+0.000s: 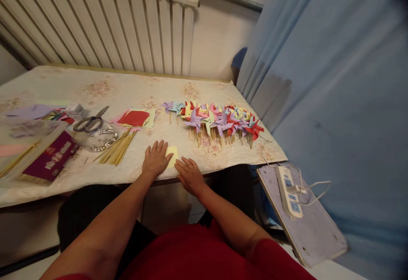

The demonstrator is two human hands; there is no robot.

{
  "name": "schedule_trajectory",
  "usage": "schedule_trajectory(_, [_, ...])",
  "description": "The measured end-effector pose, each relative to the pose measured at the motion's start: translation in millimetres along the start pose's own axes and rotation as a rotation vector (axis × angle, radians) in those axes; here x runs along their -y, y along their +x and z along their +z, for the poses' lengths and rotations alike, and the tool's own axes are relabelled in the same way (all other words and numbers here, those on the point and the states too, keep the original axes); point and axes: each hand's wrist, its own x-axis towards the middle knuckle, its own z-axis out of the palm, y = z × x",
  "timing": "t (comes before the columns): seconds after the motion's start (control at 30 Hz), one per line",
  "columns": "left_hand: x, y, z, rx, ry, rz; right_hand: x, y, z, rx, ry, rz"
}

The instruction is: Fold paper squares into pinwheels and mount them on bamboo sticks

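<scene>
Pressing a yellow paper square flat at the worktop's near edge: left hand on it, fingers spread; right hand beside, fingers together. Looks like folding; next probably needs a crisp crease. Finished pinwheels toward the right edge, bamboo sticks left.

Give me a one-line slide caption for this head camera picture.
Both hands, left hand and right hand, press a yellow paper square flat on the table, beside finished paper pinwheels.

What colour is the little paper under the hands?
Pale yellow. The paper square lies on the table under both hands, seen in the head view.
</scene>
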Motion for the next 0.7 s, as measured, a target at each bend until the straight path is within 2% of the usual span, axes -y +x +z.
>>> schedule_trajectory(0.7, [1.1,1.9,1.8,0.029,-0.007,-0.012,-1.3,-1.6,3.8,-0.012,-0.015,-0.010])
